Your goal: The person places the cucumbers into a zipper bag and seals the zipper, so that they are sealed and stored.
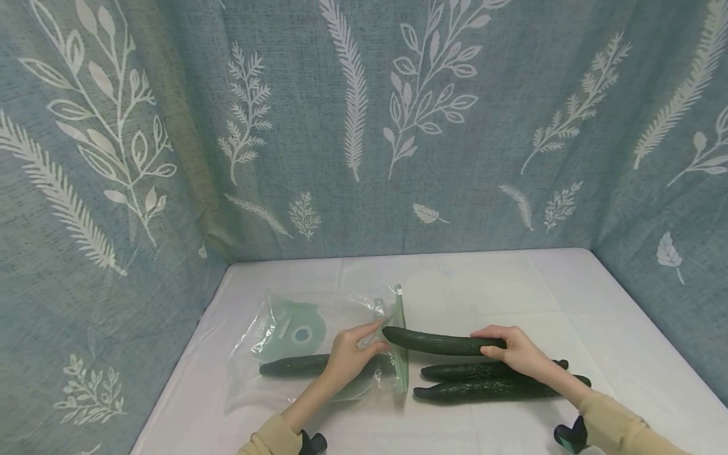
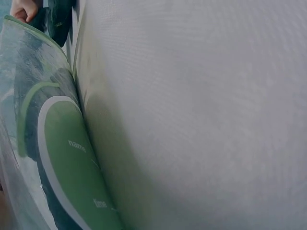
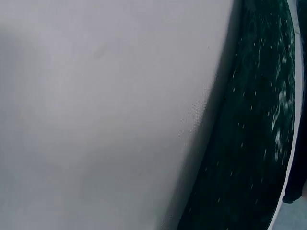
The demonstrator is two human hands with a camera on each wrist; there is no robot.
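Observation:
A clear zip bag (image 1: 287, 385) with green printing lies on the table, its green-edged mouth facing right. One cucumber (image 1: 290, 366) is inside it. My left hand (image 1: 348, 355) holds the upper film near the mouth, thumb and forefinger apart. With my right hand (image 1: 514, 349) I grip a second cucumber (image 1: 438, 343) by its right end; its left tip is at the bag's mouth. Two more cucumbers lie side by side below, the upper cucumber (image 1: 463, 372) partly behind the right hand and the lower cucumber (image 1: 483, 390) nearer me. The left wrist view shows the bag's green label (image 2: 79, 153) reading "name" and "time".
A white cloth (image 1: 472, 284) covers the table. Blue-green curtains (image 1: 375, 208) with white leaf prints stand behind it and at both sides. Dark wrist devices are strapped below both sleeves, the right device (image 1: 570, 436) close to the table's front.

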